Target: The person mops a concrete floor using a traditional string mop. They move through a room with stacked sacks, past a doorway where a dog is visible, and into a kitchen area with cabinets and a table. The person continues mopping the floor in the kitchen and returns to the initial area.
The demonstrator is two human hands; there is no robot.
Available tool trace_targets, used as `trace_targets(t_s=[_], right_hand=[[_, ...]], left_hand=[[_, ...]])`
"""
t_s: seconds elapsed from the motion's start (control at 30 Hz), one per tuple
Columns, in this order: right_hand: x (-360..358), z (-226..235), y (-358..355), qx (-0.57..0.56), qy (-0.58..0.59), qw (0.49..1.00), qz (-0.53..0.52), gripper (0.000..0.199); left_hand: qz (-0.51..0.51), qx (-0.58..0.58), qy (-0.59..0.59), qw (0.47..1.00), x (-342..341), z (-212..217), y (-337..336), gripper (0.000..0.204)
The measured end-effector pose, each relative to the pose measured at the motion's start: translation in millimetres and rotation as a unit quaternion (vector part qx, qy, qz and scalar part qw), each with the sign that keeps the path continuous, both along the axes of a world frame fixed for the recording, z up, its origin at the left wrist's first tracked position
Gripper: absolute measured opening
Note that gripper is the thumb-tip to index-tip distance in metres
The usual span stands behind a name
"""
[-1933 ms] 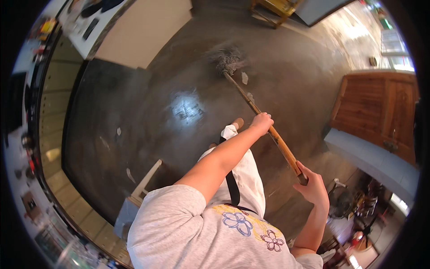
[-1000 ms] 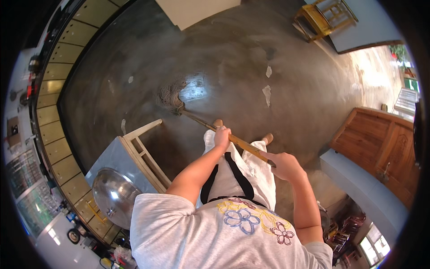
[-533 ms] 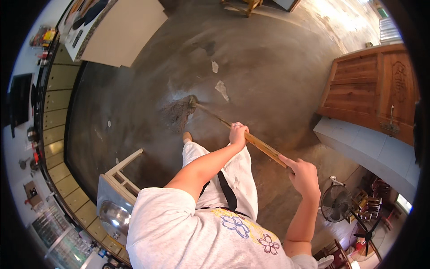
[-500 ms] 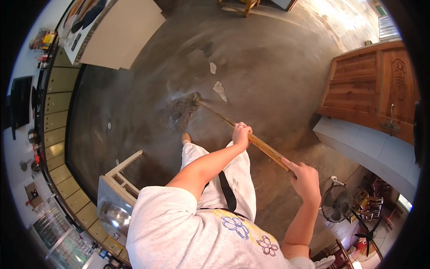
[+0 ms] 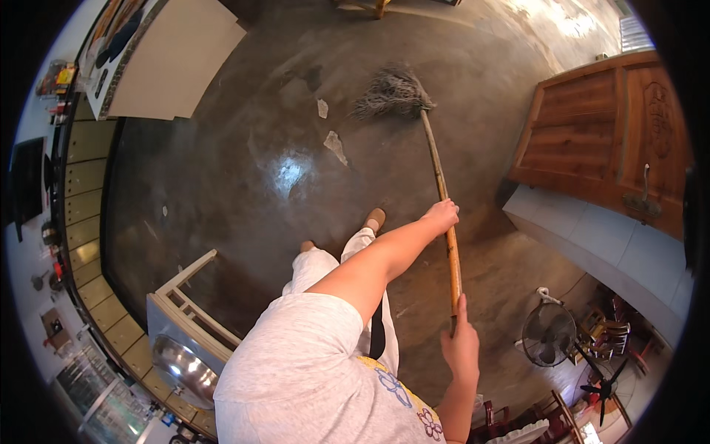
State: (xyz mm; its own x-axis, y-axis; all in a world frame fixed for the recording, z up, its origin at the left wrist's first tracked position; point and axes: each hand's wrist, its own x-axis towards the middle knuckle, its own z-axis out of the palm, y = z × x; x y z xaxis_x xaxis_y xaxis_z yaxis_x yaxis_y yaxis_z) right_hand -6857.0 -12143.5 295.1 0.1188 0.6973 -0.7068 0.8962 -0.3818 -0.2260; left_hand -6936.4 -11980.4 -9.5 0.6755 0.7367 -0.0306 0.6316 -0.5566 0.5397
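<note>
1. So, a grey string mop point(image 5: 396, 92) with a long, yellow-brown wooden handle point(image 5: 453, 266) is held in both hands, left of the red-brown, panelled wooden cabinet point(image 5: 603, 140) (landmark).
2. Strands are spread out on the smooth, dark-grey floor point(image 5: 237, 89), left of the cabinet's upper half.
3. Left hand point(image 5: 443, 214): closed firmly around mid-handle, left of the cabinet's lower edge.
4. Right hand point(image 5: 461, 348): partly curled at the handle's near end, below and left of the cabinet; one finger is laid straight along the shaft. Palm contact can't be told.
5. Two irregular, pale floor patches point(image 5: 335, 146) are seen farther left of the cabinet than the strands.
6. A round, black caged fan point(image 5: 549, 335) is placed below the cabinet.
</note>
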Motion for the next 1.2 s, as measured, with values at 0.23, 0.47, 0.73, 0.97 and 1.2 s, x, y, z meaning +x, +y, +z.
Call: trace_targets(t_s=[0.23, 0.47, 0.73, 0.97, 1.2], right_hand=[[15, 51, 13, -0.003, 0.076, 0.996, 0.044, 0.085], [-33, 109, 15, -0.153, 0.084, 0.984, 0.039, 0.082], [-114, 102, -55, -0.253, 0.110, 0.923, 0.269, 0.081], [-221, 23, -150, -0.269, 0.133, 0.816, 0.494, 0.076], [-251, -127, -231, -0.513, 0.174, 0.720, 0.433, 0.081]], left_hand=[[0.097, -0.029, -0.012, 0.995, -17, 35, -32, 0.007], [0.209, -0.147, 0.057, 0.965, -76, 81, -99, 0.015], [0.442, -0.145, 0.054, 0.883, -178, 73, -291, 0.011], [0.643, -0.167, 0.025, 0.747, -273, 22, -502, 0.005], [0.685, -0.220, 0.022, 0.694, -255, -20, -618, 0.007]])
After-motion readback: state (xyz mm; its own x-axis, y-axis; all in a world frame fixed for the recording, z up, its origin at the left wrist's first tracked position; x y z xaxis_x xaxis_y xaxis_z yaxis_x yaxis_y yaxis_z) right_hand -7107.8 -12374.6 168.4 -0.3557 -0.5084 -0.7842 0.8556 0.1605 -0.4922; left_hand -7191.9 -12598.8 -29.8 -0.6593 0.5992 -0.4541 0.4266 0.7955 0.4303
